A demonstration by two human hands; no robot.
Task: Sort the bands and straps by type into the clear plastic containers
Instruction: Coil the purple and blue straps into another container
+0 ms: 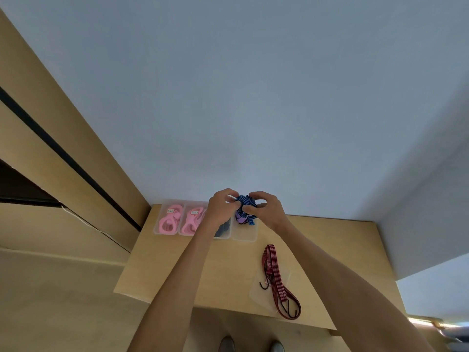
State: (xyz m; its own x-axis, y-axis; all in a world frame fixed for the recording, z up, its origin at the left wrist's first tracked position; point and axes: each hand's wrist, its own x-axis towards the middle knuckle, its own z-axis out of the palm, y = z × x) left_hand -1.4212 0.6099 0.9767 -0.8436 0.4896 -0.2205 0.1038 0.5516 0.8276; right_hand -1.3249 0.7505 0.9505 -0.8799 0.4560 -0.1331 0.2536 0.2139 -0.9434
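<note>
Both hands (243,207) gripping bundled blue strap (245,202) (striped), over rightmost container (245,236)

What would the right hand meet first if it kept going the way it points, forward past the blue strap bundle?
Probably the pale wall. The right hand holds the blue striped strap with the left hand above the rightmost clear container, at the table's far edge. Depth is unclear.

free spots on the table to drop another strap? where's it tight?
Bare wood lies between the clear containers and the red strap, along the table left edge below the pink bands, and right of the strap. The back edge is crowded: containers in a row, left hand and right hand gripping the blue strap.
</note>
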